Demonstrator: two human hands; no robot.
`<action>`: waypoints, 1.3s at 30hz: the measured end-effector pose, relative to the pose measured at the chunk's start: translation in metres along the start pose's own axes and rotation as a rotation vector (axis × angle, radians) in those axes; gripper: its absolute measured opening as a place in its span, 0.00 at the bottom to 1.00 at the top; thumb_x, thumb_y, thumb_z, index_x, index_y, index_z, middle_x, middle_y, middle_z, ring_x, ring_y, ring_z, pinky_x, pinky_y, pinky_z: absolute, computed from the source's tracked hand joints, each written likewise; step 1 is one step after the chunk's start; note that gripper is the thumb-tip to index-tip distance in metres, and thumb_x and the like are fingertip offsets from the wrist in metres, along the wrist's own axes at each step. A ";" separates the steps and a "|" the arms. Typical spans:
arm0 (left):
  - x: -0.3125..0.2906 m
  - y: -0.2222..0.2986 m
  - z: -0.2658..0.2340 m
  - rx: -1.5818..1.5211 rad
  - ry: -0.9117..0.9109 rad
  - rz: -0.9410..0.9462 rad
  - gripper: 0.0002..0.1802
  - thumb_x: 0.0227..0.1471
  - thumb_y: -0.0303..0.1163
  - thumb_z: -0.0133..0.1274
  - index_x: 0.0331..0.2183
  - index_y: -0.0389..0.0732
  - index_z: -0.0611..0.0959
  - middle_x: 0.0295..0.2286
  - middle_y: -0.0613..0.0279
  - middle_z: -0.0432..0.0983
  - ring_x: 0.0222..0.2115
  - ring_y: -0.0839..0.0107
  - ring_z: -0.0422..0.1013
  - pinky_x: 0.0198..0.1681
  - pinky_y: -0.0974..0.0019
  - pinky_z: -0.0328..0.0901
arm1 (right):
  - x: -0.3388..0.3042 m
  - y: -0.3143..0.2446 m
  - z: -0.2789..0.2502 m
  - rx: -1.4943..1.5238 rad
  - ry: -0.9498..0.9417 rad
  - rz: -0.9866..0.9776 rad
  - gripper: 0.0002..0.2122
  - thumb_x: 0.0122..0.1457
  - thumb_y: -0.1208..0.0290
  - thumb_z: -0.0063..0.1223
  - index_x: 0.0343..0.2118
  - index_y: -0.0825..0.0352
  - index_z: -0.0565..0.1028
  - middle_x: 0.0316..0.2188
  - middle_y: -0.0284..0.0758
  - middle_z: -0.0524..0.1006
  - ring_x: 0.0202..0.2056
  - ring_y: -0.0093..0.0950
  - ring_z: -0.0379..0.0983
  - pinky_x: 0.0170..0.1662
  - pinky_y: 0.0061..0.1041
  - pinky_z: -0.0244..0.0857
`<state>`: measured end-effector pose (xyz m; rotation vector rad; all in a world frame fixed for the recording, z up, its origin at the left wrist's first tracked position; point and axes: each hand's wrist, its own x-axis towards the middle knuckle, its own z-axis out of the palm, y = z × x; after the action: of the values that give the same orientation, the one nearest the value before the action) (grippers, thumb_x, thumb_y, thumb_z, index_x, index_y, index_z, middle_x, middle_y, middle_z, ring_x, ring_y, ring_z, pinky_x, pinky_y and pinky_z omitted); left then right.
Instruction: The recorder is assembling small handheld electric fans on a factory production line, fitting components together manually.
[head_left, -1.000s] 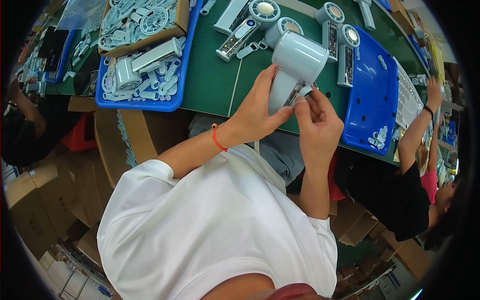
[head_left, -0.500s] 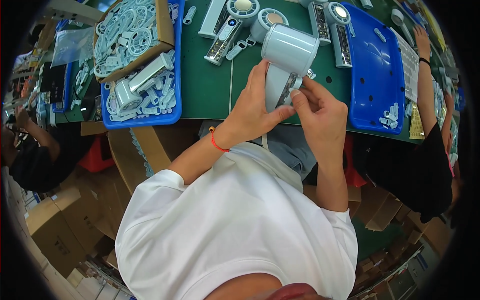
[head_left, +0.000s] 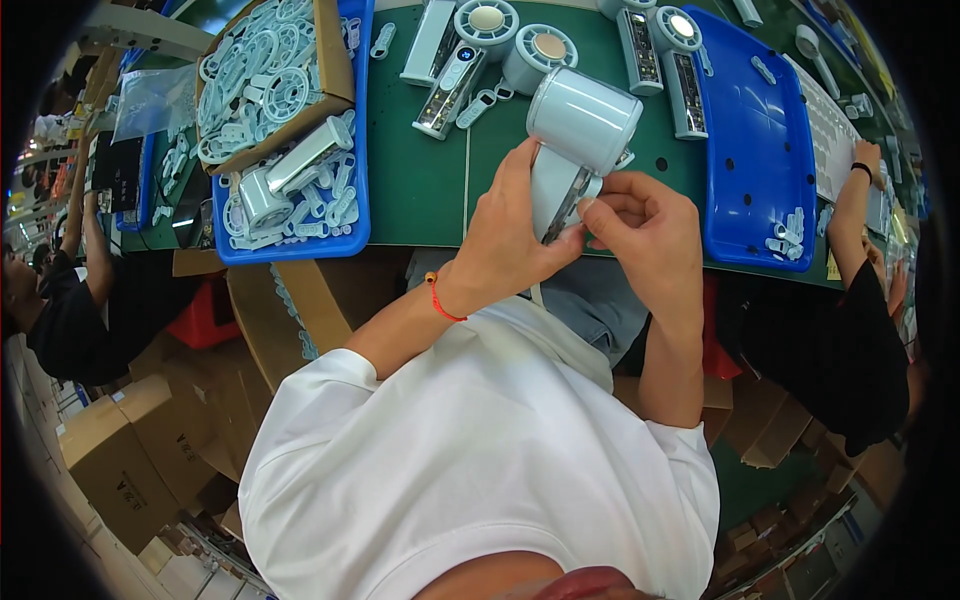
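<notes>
A pale blue-grey handheld fan [head_left: 585, 120] is tilted in front of me, its round head up and its handle pointing down toward me. My left hand [head_left: 508, 225] is wrapped round the handle from the left, thumb across its lower part. A dark see-through strip runs along the handle's right side. My right hand [head_left: 640, 225] has thumb and fingers pinched together at that side, touching the handle. A small pale piece [head_left: 594, 186] shows by the index finger; whatever is between the fingertips is hidden.
Several similar fans [head_left: 540, 58] lie farther back on the green table [head_left: 420, 150]. At left, a blue tray [head_left: 362, 190] bears a cardboard box [head_left: 343, 60] of pale plastic parts. Another blue tray [head_left: 750, 150] lies at right with a few small parts. Co-workers sit on both sides.
The fan and both hands appear slightly lower and farther right, along with the whole scene. My right thumb has slid a little down the handle's strip. Co-workers' arms have shifted.
</notes>
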<state>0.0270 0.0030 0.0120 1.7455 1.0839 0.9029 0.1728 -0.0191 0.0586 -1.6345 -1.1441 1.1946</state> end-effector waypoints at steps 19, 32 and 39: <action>0.000 -0.002 -0.004 -0.159 -0.143 -0.029 0.37 0.39 0.35 0.55 0.48 0.29 0.59 0.37 0.49 0.68 0.37 0.65 0.67 0.41 0.65 0.63 | -0.002 0.002 0.002 0.089 0.019 0.098 0.10 0.52 0.70 0.55 0.25 0.72 0.70 0.18 0.32 0.73 0.19 0.17 0.69 0.23 0.15 0.66; 0.005 0.005 -0.013 -0.240 -0.269 -0.059 0.41 0.37 0.35 0.57 0.51 0.29 0.58 0.41 0.48 0.66 0.41 0.63 0.66 0.44 0.65 0.61 | -0.014 -0.001 0.004 -0.277 0.011 -0.091 0.17 0.60 0.61 0.42 0.27 0.72 0.71 0.16 0.31 0.69 0.19 0.18 0.62 0.21 0.19 0.56; 0.006 0.009 -0.010 -0.154 -0.169 0.020 0.39 0.36 0.35 0.56 0.47 0.26 0.60 0.39 0.39 0.65 0.39 0.51 0.66 0.43 0.60 0.61 | -0.013 -0.002 0.006 -0.606 0.107 -0.290 0.16 0.58 0.62 0.42 0.22 0.71 0.68 0.13 0.42 0.66 0.15 0.38 0.62 0.20 0.30 0.56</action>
<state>0.0230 0.0090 0.0249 1.6744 0.8655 0.8128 0.1650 -0.0304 0.0619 -1.8469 -1.7135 0.5919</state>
